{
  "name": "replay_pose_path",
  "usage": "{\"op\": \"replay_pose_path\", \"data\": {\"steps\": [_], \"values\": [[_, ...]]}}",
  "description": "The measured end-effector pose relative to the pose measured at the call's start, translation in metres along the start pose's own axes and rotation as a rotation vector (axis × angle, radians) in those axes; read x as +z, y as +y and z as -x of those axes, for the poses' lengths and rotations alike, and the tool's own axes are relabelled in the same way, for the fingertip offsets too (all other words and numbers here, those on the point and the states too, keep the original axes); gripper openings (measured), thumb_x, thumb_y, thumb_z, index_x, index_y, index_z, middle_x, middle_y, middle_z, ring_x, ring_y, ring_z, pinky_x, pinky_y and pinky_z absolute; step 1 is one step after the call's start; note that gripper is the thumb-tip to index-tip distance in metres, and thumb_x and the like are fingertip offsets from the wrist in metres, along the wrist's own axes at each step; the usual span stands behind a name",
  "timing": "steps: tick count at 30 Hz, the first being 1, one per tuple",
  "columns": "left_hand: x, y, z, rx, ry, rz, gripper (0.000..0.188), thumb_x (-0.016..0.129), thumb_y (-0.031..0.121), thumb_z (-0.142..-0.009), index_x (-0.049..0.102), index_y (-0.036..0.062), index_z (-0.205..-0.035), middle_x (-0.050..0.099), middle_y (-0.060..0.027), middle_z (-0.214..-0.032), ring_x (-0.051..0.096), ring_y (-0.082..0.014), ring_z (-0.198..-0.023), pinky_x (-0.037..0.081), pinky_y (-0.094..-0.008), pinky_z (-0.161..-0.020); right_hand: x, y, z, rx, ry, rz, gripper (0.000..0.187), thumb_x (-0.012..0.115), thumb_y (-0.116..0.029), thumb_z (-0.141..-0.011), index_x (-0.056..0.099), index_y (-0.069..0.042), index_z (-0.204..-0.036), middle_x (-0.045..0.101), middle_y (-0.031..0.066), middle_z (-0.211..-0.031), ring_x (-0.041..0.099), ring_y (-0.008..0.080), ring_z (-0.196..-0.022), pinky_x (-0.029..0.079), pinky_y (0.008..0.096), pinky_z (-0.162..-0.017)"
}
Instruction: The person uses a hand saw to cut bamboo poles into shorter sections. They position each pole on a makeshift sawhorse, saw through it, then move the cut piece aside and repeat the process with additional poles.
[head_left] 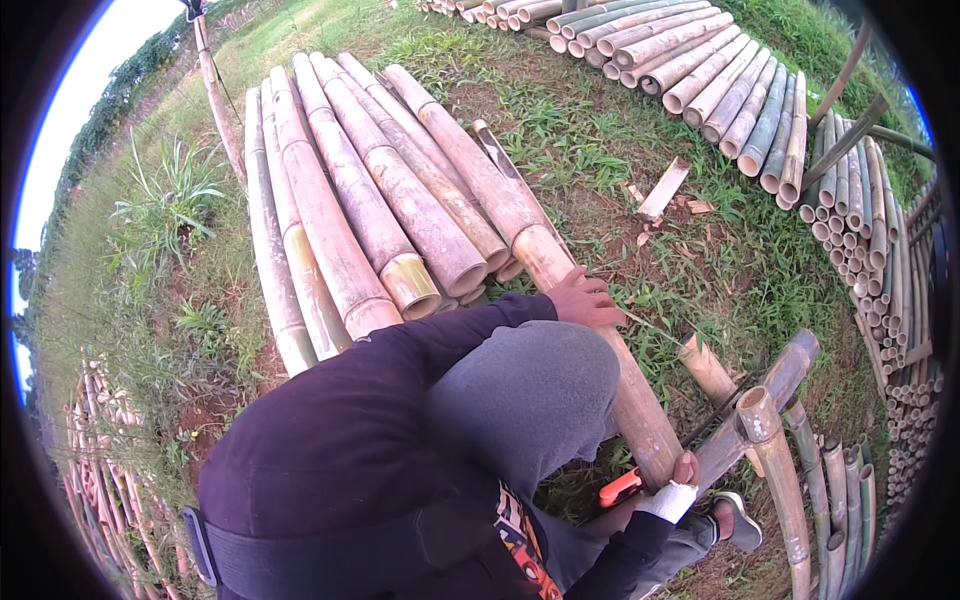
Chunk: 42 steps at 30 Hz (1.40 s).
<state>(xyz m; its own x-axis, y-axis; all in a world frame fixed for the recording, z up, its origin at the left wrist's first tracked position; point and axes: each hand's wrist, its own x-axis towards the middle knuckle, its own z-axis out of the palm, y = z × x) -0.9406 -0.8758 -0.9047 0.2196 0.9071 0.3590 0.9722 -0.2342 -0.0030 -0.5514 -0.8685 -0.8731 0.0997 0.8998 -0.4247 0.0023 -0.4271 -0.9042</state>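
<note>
A long bamboo pole [640,405] slants from the stack down toward my right side, past my bent knee. My left hand [587,298] grips it from above partway along, fingers curled over its far side. At the pole's near end my right hand [682,478] holds the rim, its thumb showing and its other fingers mostly hidden; a white wrap [668,502] covers that wrist. Just left of this hand is the orange handle [621,488] of a tool, with a dark blade [712,415] showing beyond the pole. A grey bamboo crosspiece [755,408] lies by the pole's end.
Several thick bamboo poles [375,215] lie stacked at the left. Upright bamboo posts [775,470] stand close on the right. A split bamboo piece [664,188] lies on the grass. More cut bamboo [720,95] is piled far right, and more poles [105,470] lie lower left.
</note>
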Motion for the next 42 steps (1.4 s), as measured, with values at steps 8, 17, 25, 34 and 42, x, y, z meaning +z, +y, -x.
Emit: {"op": "replay_pose_path", "data": {"steps": [8,17,25,34,42], "values": [[-0.015,0.002,0.016,-1.788,0.472,1.044,0.094,0.083,0.055,-0.078,0.044,-0.001,-0.143,0.044,-0.0232,-0.145,0.05,-0.035,-0.132,0.042,-0.051,-0.11,-0.014,-0.011,0.009,-1.218,-0.053,0.618,0.052,0.059,-0.023,-0.101,0.043,0.001,-0.145,0.058,0.0237,-0.12,0.063,0.0366,-0.102,0.056,0.0479,-0.08],[-0.013,-0.003,-0.002,-1.383,0.662,2.276,0.057,0.072,0.054,-0.09,0.06,0.0095,-0.123,0.069,-0.0117,-0.113,0.066,-0.0289,-0.108,0.049,-0.0525,-0.104,0.01,-0.027,-0.002,-1.464,0.11,0.368,0.039,0.052,-0.016,-0.104,0.043,-0.01,-0.141,0.059,0.0214,-0.107,0.064,0.0362,-0.082,0.052,0.0441,-0.069],[-0.077,-0.018,0.001,-1.336,0.825,2.119,0.063,0.076,0.052,-0.091,0.057,0.0069,-0.131,0.069,-0.0096,-0.113,0.069,-0.025,-0.105,0.055,-0.0485,-0.098,0.033,-0.04,-0.014,-1.366,0.006,0.195,0.044,0.037,-0.04,-0.111,0.05,-0.006,-0.136,0.061,0.0273,-0.107,0.064,0.0371,-0.083,0.055,0.0482,-0.074],[-0.199,-0.107,0.026,-0.994,1.26,1.966,0.062,0.076,0.052,-0.092,0.059,0.0041,-0.127,0.069,-0.0109,-0.112,0.071,-0.0256,-0.102,0.057,-0.0466,-0.095,0.135,-0.169,0.067,-0.885,-0.414,-0.008,0.06,0.049,-0.057,-0.099,0.055,-0.002,-0.122,0.053,0.0174,-0.12,0.056,0.0268,-0.109,0.044,0.0449,-0.1],[-0.276,-0.207,0.188,-0.84,1.569,1.809,0.055,0.076,0.047,-0.092,0.06,0.0054,-0.124,0.072,-0.0127,-0.103,0.071,-0.028,-0.094,0.058,-0.0451,-0.092,0.229,-0.151,0.226,-1.056,-0.839,0.145,0.075,0.073,-0.048,-0.091,0.042,0.0,-0.14,0.048,0.0188,-0.133,0.051,0.0306,-0.123,0.042,0.0473,-0.106]]}}
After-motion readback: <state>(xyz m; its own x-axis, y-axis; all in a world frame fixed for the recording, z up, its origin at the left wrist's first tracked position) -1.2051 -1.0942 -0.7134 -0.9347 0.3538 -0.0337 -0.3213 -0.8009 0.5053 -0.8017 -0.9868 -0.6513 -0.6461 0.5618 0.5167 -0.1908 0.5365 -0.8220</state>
